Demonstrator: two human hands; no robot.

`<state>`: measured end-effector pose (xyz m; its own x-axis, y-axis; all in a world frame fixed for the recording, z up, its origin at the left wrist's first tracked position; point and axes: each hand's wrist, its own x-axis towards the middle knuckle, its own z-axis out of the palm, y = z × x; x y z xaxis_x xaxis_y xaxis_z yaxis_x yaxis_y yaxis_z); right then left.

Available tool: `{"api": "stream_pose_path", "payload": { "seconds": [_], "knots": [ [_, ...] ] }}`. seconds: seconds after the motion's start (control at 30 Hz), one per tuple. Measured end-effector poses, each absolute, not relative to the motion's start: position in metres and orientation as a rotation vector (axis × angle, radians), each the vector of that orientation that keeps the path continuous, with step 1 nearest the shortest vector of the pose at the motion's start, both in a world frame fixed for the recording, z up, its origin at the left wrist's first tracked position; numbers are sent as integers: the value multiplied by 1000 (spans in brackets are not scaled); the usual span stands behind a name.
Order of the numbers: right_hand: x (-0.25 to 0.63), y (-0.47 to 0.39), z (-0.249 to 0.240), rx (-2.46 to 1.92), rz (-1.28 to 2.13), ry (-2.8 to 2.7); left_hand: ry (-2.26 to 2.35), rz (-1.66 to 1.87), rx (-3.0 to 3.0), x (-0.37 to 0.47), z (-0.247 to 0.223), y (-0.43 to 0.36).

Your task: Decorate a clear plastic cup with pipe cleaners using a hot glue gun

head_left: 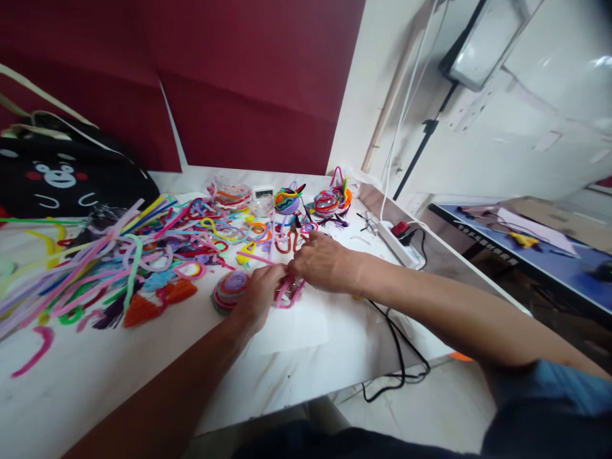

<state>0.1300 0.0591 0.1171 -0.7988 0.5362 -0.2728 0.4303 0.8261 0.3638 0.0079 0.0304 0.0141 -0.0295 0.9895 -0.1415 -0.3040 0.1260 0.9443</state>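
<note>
My left hand (262,293) and my right hand (322,260) meet over the middle of the white table. Both have their fingers closed on a pink pipe cleaner (289,301), which is bent into loops below them. A straight pink end sticks out to the left above my left hand. Beside my left hand rests a round coil of multicoloured pipe cleaners (231,290). A white sheet (291,331) lies under my hands. My fingertips partly hide the piece between them.
A heap of loose pipe cleaners (157,248) and orange tassels (143,310) spreads leftward. Coiled balls (287,200) stand at the back. A power strip (400,245) and black cable (401,357) are on the right. A black bag (62,178) stands back left.
</note>
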Motion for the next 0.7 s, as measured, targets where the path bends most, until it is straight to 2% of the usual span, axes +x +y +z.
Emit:
{"api": "stream_pose_path", "payload": {
  "seconds": [0.7],
  "knots": [
    [127, 68, 129, 833, 363, 2650, 1078, 1262, 868, 7, 29, 29]
  ]
}}
